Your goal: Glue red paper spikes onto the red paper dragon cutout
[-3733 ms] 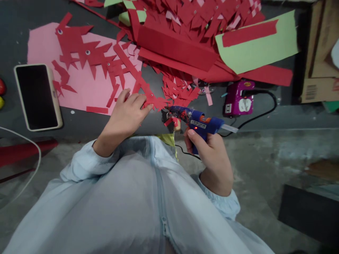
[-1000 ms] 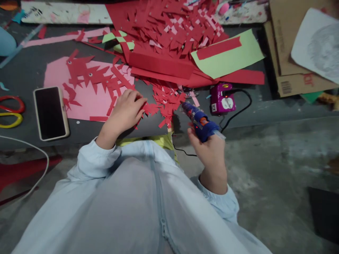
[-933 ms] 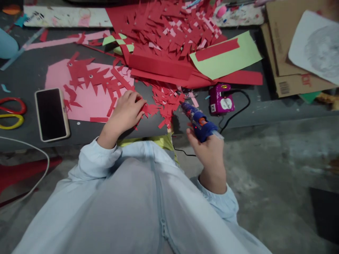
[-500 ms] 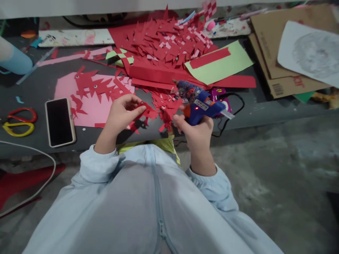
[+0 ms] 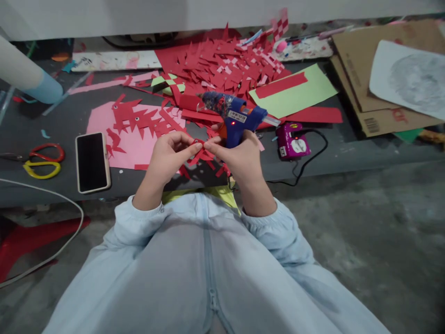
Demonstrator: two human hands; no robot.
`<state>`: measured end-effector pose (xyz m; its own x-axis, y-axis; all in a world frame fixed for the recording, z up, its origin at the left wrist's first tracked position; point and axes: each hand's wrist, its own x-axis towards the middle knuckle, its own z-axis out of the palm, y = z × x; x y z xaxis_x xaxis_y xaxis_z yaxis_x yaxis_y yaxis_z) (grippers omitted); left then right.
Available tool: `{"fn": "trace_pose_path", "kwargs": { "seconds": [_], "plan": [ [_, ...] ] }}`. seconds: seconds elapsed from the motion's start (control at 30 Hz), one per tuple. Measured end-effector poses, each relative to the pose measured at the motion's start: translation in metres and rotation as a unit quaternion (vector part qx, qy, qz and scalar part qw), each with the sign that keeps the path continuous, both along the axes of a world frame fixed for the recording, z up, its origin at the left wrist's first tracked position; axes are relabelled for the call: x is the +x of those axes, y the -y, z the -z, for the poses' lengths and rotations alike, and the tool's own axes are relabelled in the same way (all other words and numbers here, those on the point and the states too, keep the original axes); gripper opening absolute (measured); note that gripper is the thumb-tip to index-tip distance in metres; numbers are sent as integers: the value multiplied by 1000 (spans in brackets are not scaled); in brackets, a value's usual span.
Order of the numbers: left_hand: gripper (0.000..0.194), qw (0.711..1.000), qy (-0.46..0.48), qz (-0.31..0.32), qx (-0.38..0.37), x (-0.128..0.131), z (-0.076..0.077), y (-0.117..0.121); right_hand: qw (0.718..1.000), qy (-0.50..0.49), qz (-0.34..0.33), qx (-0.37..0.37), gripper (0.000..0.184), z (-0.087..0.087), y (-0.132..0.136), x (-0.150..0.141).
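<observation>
My left hand (image 5: 169,155) is raised above the dark table (image 5: 52,181) and pinches a jagged red paper cutout (image 5: 197,154). My right hand (image 5: 239,160) grips the handle of a blue glue gun (image 5: 232,111), whose nozzle points left and whose red light is on. The right forefinger and thumb also touch the same red cutout, so both hands meet at it. A heap of small red paper scraps (image 5: 217,139) lies just beyond the hands.
A pink sheet (image 5: 104,134) with red spiky shapes lies left, beside a phone (image 5: 92,161) and red and yellow scissors (image 5: 43,160). A woven red paper pile (image 5: 229,65), green sheet (image 5: 306,90), purple plug adapter (image 5: 292,144), cardboard (image 5: 368,69) and a blue-white tube (image 5: 29,76) stand around.
My right hand brought the glue gun up and left until its fingers met my left hand. My left hand lifted the red cutout off the table. The camera tilted up.
</observation>
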<state>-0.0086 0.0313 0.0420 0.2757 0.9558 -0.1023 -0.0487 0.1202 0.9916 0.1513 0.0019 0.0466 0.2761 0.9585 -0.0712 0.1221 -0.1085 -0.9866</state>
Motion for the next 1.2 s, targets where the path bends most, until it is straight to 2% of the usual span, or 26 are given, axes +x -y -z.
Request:
{"fn": "trace_pose_path", "kwargs": {
  "seconds": [0.27, 0.4, 0.47, 0.53, 0.6, 0.7, 0.73, 0.8, 0.9, 1.07, 1.13, 1.2],
  "plan": [
    [38, 997, 20, -64, 31, -7, 8, -8, 999, -4, 34, 31, 33, 11, -4, 13],
    [39, 995, 23, -73, 59, -11, 8, -10, 998, 14, 34, 58, 35, 10, -6, 15],
    [35, 993, 10, -64, 98, -13, 9, -10, 997, 10, 12, 72, 36, 7, -8, 13],
    [26, 981, -23, -60, 181, -17, 10, -10, 998, 8, -8, 70, 34, 3, -9, 11],
    [16, 947, -75, -73, 303, -22, 13, -10, 998, 14, -9, 61, 30, 0, -9, 9],
    [3, 855, -148, -85, 489, -32, 18, -11, 998, 30, 2, 61, 25, -1, -10, 10],
    [6, 824, -159, -79, 537, -35, 19, -11, 997, 35, 2, 64, 25, -1, -10, 10],
    [12, 775, -164, -69, 606, -39, 21, -12, 996, 47, -7, 69, 27, -1, -10, 11],
    [11, 746, -161, -73, 641, -41, 22, -9, 995, 64, -20, 68, 27, -2, -7, 12],
    [9, 753, -156, -57, 636, -39, 19, -5, 992, 81, -36, 88, 26, -5, -2, 9],
    [9, 788, -146, -50, 596, -38, 19, -3, 990, 68, -58, 107, 27, -9, 0, 7],
    [6, 852, -124, -51, 506, -34, 19, -2, 989, 56, -88, 108, 28, -13, 1, 5]
  ]
}}
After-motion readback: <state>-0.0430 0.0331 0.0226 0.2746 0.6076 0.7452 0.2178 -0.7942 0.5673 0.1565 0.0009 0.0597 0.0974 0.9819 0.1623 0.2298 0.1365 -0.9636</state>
